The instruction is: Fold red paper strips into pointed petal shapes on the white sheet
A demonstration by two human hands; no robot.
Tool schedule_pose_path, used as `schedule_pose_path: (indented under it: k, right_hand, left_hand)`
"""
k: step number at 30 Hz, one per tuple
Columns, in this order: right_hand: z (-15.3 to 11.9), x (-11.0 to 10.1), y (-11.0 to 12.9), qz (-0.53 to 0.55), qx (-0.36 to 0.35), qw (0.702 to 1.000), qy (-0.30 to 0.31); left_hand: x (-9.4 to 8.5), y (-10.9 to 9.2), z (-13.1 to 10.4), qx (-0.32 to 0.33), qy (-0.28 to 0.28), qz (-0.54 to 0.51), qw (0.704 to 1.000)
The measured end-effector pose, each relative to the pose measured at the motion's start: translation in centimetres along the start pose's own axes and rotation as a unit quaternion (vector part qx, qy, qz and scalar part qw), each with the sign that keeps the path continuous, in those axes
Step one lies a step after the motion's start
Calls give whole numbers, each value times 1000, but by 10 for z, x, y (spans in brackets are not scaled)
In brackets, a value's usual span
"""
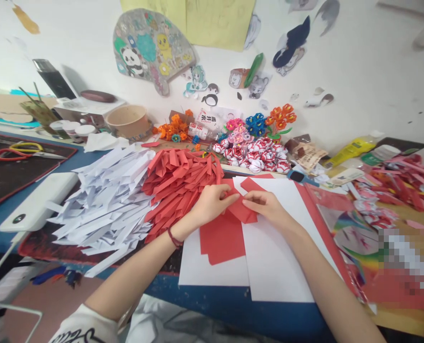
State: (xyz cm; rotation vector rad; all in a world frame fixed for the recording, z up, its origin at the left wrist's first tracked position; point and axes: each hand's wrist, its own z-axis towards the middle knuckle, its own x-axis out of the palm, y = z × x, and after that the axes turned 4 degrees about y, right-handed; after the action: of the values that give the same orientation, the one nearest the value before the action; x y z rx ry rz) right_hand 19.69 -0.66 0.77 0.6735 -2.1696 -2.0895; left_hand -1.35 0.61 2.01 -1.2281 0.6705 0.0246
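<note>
left hand (212, 202): at the left edge of the held red paper, thumb and forefinger closed on it, the other fingers curled in beside them
right hand (265, 205): on the opposite edge, thumb and forefinger pinching the paper; how the lower fingers lie is hard to tell
held red paper (245, 210): between the two hands, over the inner edges of the white sheets, its lower end angled; it looks partly folded, though the fingers hide how many creases it has
flat red sheets (223, 240): just below the hands, lying on the left white sheet, with no folds showing in the part that can be seen; these seem to be unworked stock
white sheets (279, 271): spread side by side under the hands, flat and uncreased where visible
red heap (178, 178): many narrow folded pieces, just beyond the left forearm; this part looks well advanced
white heap (105, 205): a larger spread of similar folded pieces, touching the red heap, so much folding appears done in both colours
red-and-white flowers (258, 155): clustered near the wall, beyond the sheets, already shaped
scissors (22, 151): on the dark mat at far left, apart from both hands
overall: by the look of it, folding is well along, with the held piece unfinished and flat sheets left
</note>
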Motion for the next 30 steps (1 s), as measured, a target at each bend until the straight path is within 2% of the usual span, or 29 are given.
schedule_pose_path:
  k: [3,6,9,11,14,18,24,30]
  right_hand:
    - [0,2,0,4,-2,1000,-29]
    - [0,1,1,17,2,999,-52]
    - [-2,0,3,13,27,998,-48]
    - [-4,-1,4,-4,37,999,-29]
    - [-6,1,6,-32,18,999,-37]
    - [-5,5,4,-103,-13,990,-97]
    - [-8,12,1,-179,-48,954,-237]
    - [-10,10,1,-146,-41,959,-240]
  left_hand:
    - [1,2,1,-35,6,-91,995]
    - [6,7,3,-89,5,-189,978]
    - [11,12,4,-122,-6,-225,967]
    - [13,12,4,-110,-18,-166,980]
    - [13,7,1,-51,-36,8,998]
    - [14,1,-1,-13,-27,165,986]
    - [19,-3,2,-64,-6,253,965]
    - [25,-3,12,-69,11,344,936]
